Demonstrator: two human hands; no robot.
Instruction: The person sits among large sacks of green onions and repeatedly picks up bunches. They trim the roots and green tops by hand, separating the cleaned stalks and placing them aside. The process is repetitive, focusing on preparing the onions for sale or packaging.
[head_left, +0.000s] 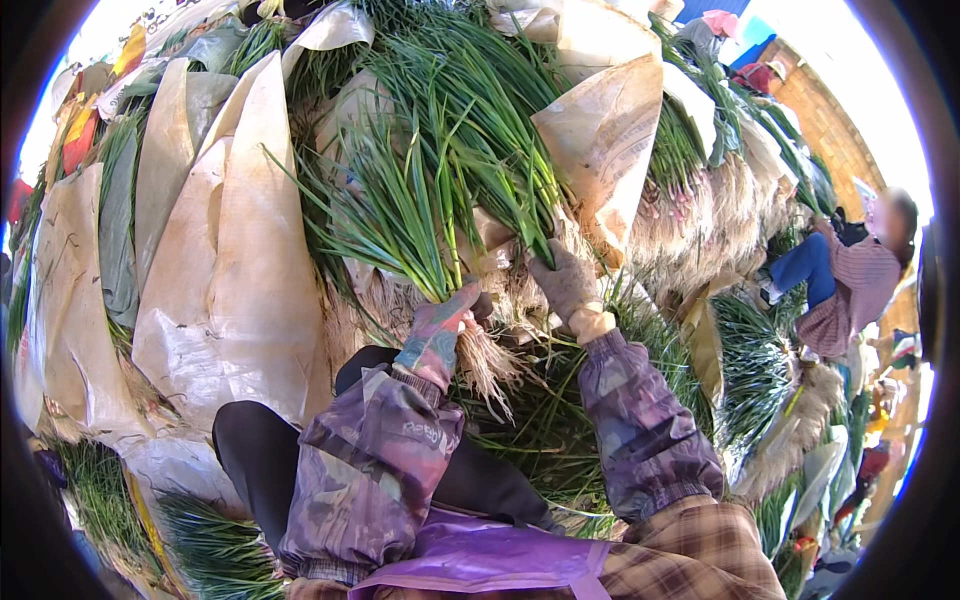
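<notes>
In a patterned glove, my left hand (439, 326) is closed round a bunch of long green onion plants (412, 217) near its base. The pale roots (486, 360) hang below the fist, and the leaves fan out up and to the left. My right hand (564, 281), in a dirty light glove, has its fingers on green leaves at the edge of a large heap of the same plants (487, 97). Whether it grips them firmly is hard to see.
Pale plastic sheets (247, 300) cover bundles at the left, and another sheet (607, 135) lies at the upper right. Rooted bundles (697, 217) stretch to the right. A person (851, 292) sits at the far right. Loose leaves (547, 442) lie between my arms, above a purple apron (487, 551).
</notes>
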